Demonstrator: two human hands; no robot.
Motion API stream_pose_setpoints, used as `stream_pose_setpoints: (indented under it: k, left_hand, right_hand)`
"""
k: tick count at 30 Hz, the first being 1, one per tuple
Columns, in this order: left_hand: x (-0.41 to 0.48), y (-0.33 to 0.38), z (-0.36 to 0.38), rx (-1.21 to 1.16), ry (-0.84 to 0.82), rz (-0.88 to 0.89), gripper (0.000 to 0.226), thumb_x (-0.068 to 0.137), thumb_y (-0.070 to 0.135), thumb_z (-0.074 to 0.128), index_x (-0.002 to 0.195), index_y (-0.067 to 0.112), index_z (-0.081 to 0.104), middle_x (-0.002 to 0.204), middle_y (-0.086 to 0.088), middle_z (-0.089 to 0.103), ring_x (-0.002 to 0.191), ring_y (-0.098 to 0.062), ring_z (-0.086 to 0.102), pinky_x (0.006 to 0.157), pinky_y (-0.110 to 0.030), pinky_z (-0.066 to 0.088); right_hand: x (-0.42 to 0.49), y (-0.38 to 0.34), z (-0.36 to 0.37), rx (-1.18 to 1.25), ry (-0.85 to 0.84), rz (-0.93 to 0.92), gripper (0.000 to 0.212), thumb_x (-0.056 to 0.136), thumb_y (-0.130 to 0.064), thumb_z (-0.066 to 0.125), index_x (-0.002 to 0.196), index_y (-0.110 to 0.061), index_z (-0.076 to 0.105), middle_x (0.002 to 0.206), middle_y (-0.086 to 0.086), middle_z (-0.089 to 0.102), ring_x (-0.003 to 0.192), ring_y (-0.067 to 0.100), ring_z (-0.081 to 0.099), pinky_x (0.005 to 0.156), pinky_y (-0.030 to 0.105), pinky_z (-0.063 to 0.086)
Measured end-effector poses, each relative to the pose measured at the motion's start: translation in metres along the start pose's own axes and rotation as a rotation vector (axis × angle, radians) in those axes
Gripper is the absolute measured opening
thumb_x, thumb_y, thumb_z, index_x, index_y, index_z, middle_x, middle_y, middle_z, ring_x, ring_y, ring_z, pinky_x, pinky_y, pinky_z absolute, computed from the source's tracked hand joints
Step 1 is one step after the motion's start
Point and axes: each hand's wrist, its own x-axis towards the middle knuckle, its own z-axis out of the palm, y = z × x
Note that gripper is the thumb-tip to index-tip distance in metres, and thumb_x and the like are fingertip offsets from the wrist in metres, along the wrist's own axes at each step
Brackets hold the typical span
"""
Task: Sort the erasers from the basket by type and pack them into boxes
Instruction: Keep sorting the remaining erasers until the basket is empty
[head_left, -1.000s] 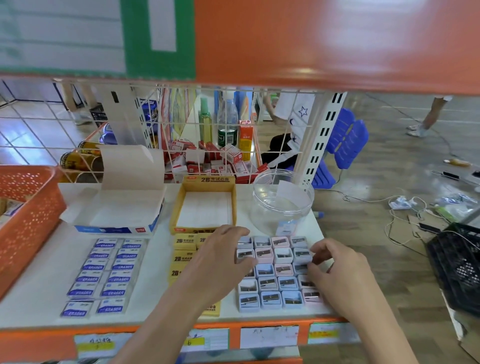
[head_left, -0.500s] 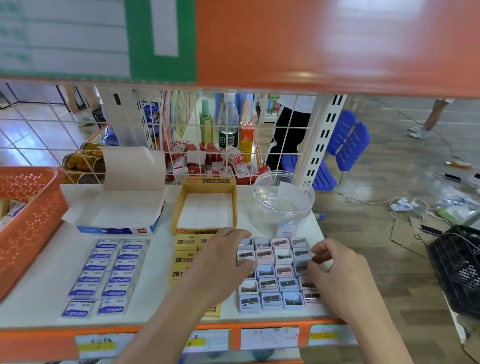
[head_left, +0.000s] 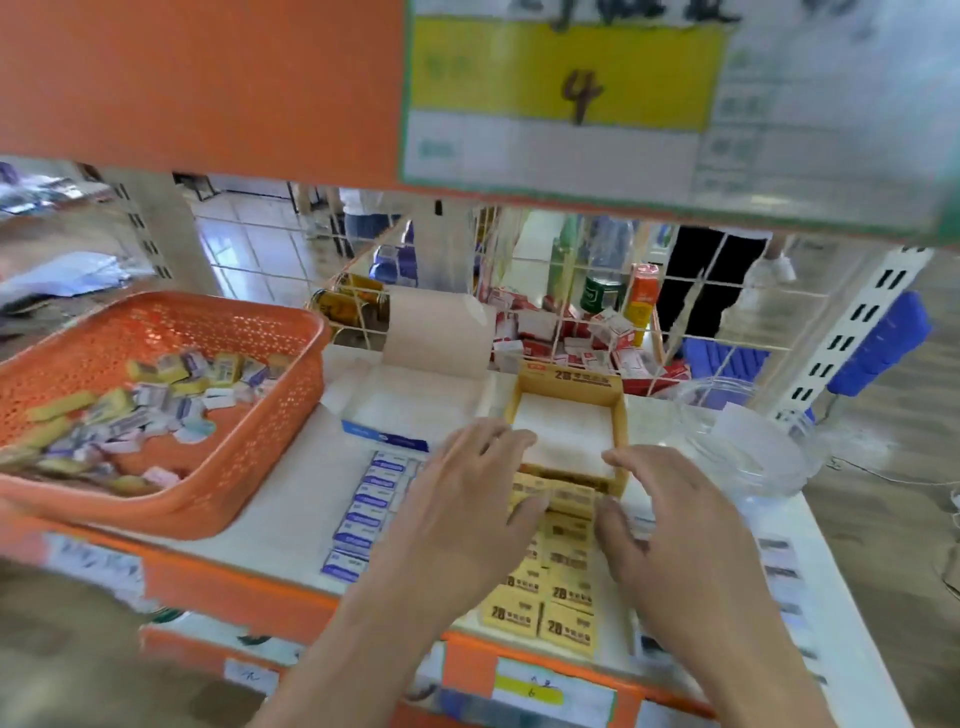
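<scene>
The person holds both hands low over the white shelf (head_left: 291, 499), above the rows of yellow erasers (head_left: 563, 597) which lie flat at the front edge. The left hand (head_left: 467, 514) has its fingers straight and a little spread, and it holds nothing. The right hand (head_left: 675, 535) is the same, open and with nothing in it. The two thumbs point to each other across the top row of the yellow erasers, but because of blur it is not possible to say if they touch them. Just behind these rows stands the yellow box (head_left: 571, 378), open on top, with a white bottom and nothing inside that can be seen. To the left of it is the blue and white box (head_left: 387, 439), also open, with its lid standing up at the back. In front of this box the blue erasers (head_left: 363, 519) lie in rows, partly hidden under the left hand. The orange basket (head_left: 270, 415) stands at the left end of the shelf, and mixed loose erasers (head_left: 156, 405), yellow and pale ones, lie in a heap inside. At the right, near the yellow box, there is a clear jar (head_left: 743, 447). More small erasers (head_left: 779, 571) lie at the right of the right hand, too blurred to tell their kind.
</scene>
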Motion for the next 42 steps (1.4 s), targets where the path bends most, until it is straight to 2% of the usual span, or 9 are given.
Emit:
stream_pose_setpoints:
  k: [8, 12, 19, 21, 24, 27, 30, 36, 42]
  left_hand:
    - [-0.039, -0.101, -0.088, 0.154, 0.163, -0.189, 0.046, 0.089, 0.034, 0.057, 0.133, 0.022, 0.05, 0.135, 0.001, 0.047, 0.12, -0.021, 0.049, 0.099, -0.042, 0.044]
    - [-0.053, -0.148, -0.135, 0.2, 0.184, -0.283, 0.037, 0.09, 0.031, 0.054, 0.128, 0.03, 0.056, 0.124, 0.011, 0.052, 0.111, -0.012, 0.054, 0.095, -0.026, 0.041]
    - [-0.045, -0.245, -0.195, 0.359, -0.126, -0.571, 0.016, 0.091, 0.031, 0.053, 0.104, 0.028, 0.061, 0.105, 0.004, 0.06, 0.095, -0.018, 0.058, 0.074, -0.03, 0.048]
    - [-0.03, -0.262, -0.2, 0.442, -0.21, -0.552, 0.012, 0.09, 0.03, 0.055, 0.099, 0.024, 0.061, 0.1, 0.001, 0.062, 0.088, -0.017, 0.058, 0.064, -0.027, 0.044]
    - [0.0, -0.282, -0.195, 0.477, -0.309, -0.437, 0.033, 0.088, 0.018, 0.056, 0.121, 0.023, 0.059, 0.103, -0.001, 0.063, 0.089, -0.017, 0.06, 0.068, -0.026, 0.049]
    - [0.028, -0.296, -0.189, 0.483, -0.406, -0.36, 0.044, 0.085, 0.014, 0.058, 0.126, 0.028, 0.051, 0.08, 0.002, 0.055, 0.069, -0.016, 0.056, 0.056, -0.025, 0.048]
    - [0.039, -0.308, -0.178, 0.512, -0.505, -0.37, 0.039, 0.082, 0.023, 0.068, 0.119, 0.02, 0.056, 0.099, -0.002, 0.063, 0.088, -0.023, 0.063, 0.076, -0.033, 0.053]
    - [0.033, -0.312, -0.169, 0.455, -0.455, -0.324, 0.028, 0.073, 0.027, 0.07, 0.064, 0.021, 0.044, 0.074, 0.002, 0.056, 0.072, -0.023, 0.053, 0.067, -0.03, 0.05]
    - [0.029, -0.31, -0.173, 0.467, -0.438, -0.343, 0.023, 0.074, 0.02, 0.059, 0.059, 0.018, 0.043, 0.066, 0.001, 0.049, 0.067, -0.023, 0.051, 0.059, -0.03, 0.047]
  right_hand:
    - [0.044, -0.115, 0.06, 0.01, -0.251, -0.308, 0.039, 0.097, -0.038, 0.044, 0.135, -0.037, 0.037, 0.135, -0.018, 0.039, 0.122, 0.0, 0.034, 0.092, 0.014, 0.026]
    - [0.066, -0.173, 0.088, 0.057, -0.25, -0.453, 0.036, 0.095, -0.034, 0.048, 0.131, -0.034, 0.045, 0.129, -0.014, 0.048, 0.118, 0.003, 0.041, 0.085, 0.012, 0.025]
    - [0.121, -0.243, 0.14, -0.069, -0.321, -0.503, 0.019, 0.091, -0.028, 0.054, 0.109, -0.024, 0.06, 0.104, -0.005, 0.061, 0.088, 0.012, 0.053, 0.072, 0.023, 0.038]
    - [0.137, -0.256, 0.153, -0.175, -0.442, -0.473, 0.022, 0.09, -0.026, 0.055, 0.111, -0.021, 0.061, 0.107, 0.001, 0.062, 0.098, 0.019, 0.057, 0.078, 0.029, 0.045]
    - [0.156, -0.275, 0.185, -0.322, -0.652, -0.468, 0.023, 0.089, -0.02, 0.058, 0.112, -0.019, 0.061, 0.112, 0.003, 0.061, 0.102, 0.023, 0.058, 0.088, 0.037, 0.049]
    - [0.168, -0.29, 0.214, -0.341, -0.751, -0.468, 0.012, 0.083, -0.013, 0.059, 0.09, -0.021, 0.054, 0.094, 0.004, 0.06, 0.086, 0.027, 0.058, 0.075, 0.04, 0.051]
    - [0.169, -0.294, 0.224, -0.353, -0.78, -0.508, 0.024, 0.081, -0.016, 0.063, 0.104, -0.021, 0.059, 0.097, 0.006, 0.061, 0.089, 0.029, 0.059, 0.068, 0.037, 0.051]
    - [0.164, -0.291, 0.226, -0.259, -0.802, -0.477, 0.051, 0.079, -0.016, 0.07, 0.126, -0.018, 0.049, 0.114, 0.011, 0.061, 0.103, 0.031, 0.059, 0.085, 0.036, 0.05]
    - [0.163, -0.288, 0.224, -0.296, -0.791, -0.422, 0.057, 0.083, -0.006, 0.059, 0.135, -0.022, 0.042, 0.12, 0.009, 0.056, 0.101, 0.029, 0.056, 0.079, 0.035, 0.049]
